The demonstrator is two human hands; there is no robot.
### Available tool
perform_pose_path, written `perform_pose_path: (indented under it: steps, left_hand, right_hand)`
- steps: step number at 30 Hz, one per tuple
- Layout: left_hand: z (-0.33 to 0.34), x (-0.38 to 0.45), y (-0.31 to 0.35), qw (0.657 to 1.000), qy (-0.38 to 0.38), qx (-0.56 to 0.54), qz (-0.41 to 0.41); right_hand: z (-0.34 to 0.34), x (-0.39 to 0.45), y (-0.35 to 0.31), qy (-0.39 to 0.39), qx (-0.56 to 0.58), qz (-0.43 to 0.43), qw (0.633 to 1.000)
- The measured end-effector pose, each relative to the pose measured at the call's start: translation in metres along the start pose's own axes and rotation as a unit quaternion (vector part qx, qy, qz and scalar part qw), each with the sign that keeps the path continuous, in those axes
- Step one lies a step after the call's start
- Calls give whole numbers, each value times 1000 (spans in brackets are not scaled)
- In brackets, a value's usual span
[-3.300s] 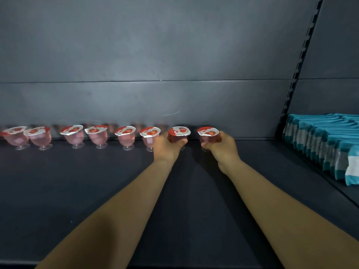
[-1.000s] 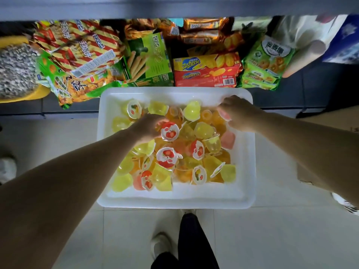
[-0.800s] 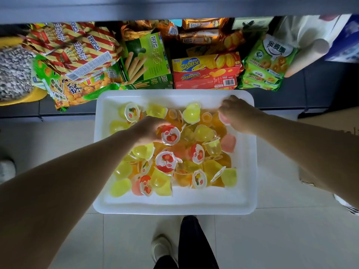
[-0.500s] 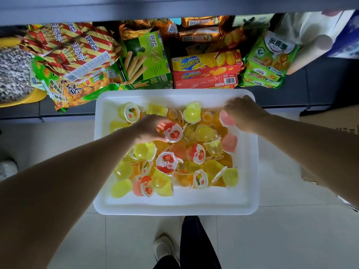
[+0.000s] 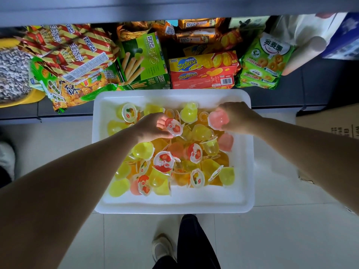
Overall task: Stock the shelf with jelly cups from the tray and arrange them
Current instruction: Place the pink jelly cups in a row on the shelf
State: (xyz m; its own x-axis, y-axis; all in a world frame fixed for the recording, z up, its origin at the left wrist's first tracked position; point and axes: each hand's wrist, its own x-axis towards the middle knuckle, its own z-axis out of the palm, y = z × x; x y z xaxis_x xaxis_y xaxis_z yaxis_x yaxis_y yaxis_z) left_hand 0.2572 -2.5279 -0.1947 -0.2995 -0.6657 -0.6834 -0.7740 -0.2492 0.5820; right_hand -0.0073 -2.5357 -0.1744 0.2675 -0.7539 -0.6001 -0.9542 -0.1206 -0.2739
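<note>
Pale tiled floor [image 5: 272,239] underfoot, carrying a white tray [image 5: 174,207] heaped with jelly cups [image 5: 165,162] in yellow, orange and pink. Just beyond the tray's far rim, a low dark shelf [image 5: 66,113] crowded with snack packets [image 5: 68,53] and 2 red biscuit boxes [image 5: 202,72]. Cardboard box [image 5: 334,123] on the floor at right.

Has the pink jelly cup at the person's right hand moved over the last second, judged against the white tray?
Yes. The pink jelly cup, held by the right hand, has come up out of the pile and shows more fully, still near the white tray's far right corner.
</note>
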Motion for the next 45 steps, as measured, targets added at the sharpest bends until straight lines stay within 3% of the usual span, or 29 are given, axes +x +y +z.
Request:
perform_pose_path:
  steps: [8, 15, 18, 22, 26, 31, 35, 45]
  left_hand:
    - [7, -10, 8, 999, 8, 11, -47]
    - [1, -40, 41, 989, 94, -103, -51]
    - [-4, -60, 56, 982, 98, -150, -54]
    - [-11, -104, 87, 960, 105, -255, -49]
    - [-21, -165, 118, 943, 110, -312, -21]
    - [-31, -267, 179, 911, 173, -374, 21]
    - [-49, -348, 251, 905, 197, -366, 94]
    - [-143, -491, 450, 855, 324, -299, 272]
  right_hand:
    - [2, -8, -4, 21, 149, 18, 989]
    - [-13, -38, -14, 48, 288, 58, 955]
    - [-23, -59, -23, 50, 387, 74, 918]
    - [-43, -98, -39, 54, 533, 96, 839]
    - [-76, -157, -69, 93, 608, 68, 786]
    - [-136, -261, -108, 166, 678, 10, 716]
    - [-191, -344, -132, 229, 694, -28, 683]
    - [-395, -503, -147, 395, 606, -147, 674]
